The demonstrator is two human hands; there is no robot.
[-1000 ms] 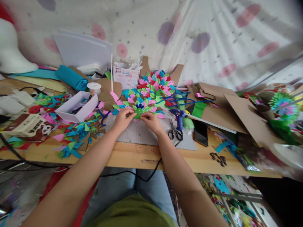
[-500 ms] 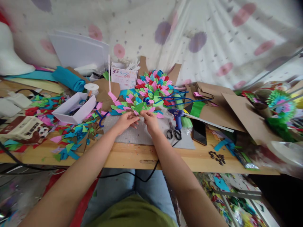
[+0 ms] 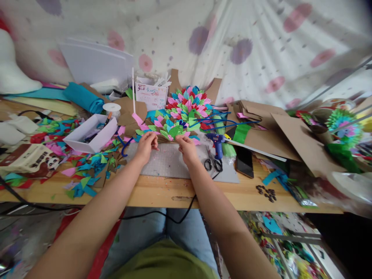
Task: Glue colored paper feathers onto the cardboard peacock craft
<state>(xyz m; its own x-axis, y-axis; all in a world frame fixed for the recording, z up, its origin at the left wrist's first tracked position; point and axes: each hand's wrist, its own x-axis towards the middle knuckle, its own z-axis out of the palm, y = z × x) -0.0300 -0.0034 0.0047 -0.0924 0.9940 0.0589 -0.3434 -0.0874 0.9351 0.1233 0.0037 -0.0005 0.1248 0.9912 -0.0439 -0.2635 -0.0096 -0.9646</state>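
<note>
Backing the wooden table (image 3: 162,192) and paper fan (image 3: 171,131), a flowered curtain (image 3: 247,50) hangs.

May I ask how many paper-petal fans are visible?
3: held fan between left hand and right hand, rear fan behind it, far-right fan; clutter may hide more.

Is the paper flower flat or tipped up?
Tipped up: left hand and right hand hold up the paper flower; its brown backing shows.

Spotted glue gun (image 3: 216,142), scissors (image 3: 209,164), phone (image 3: 244,162) side by side on table (image 3: 162,192); white box (image 3: 90,133), paper scraps (image 3: 87,170) at left; cardboard (image 3: 296,135) at right.
</note>
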